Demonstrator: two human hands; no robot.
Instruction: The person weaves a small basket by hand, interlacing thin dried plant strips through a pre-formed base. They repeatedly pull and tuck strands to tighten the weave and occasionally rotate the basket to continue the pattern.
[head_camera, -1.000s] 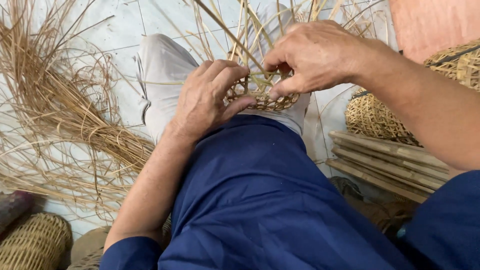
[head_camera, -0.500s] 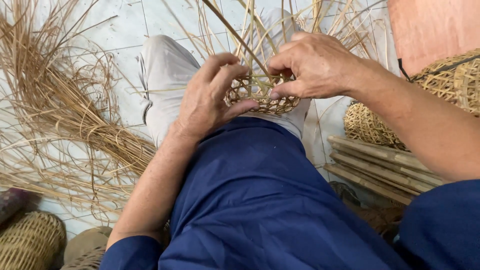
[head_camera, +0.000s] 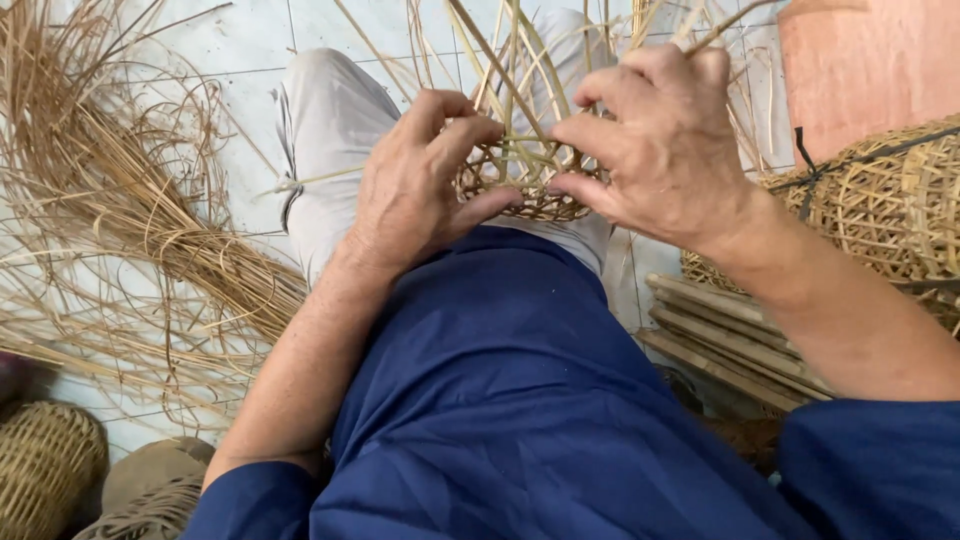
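- Head view: my left hand and right hand meet at 12 o'clock over my lap, both closed on a small woven base of cane.
- My left fingers are curled tight, thumb under the base's near rim, fingertips pressing down on the weave from above.
- My right fingers are bent in a pinch, thumb at the base's 3 o'clock edge, gripping a thin strand that runs across the top.
- The base sits on my knee, between the two hands, touching both.
- Progress, as I judge it: the open-lattice bottom is woven to a small disc; the stakes stand loose and unwoven, fanning toward 12 o'clock, so the sides look not yet begun.
- At 9 o'clock a heap of loose cane lies on the tiled floor.
- At 3 o'clock a finished basket rests above stacked slats.
- At 7 o'clock another basket shows.
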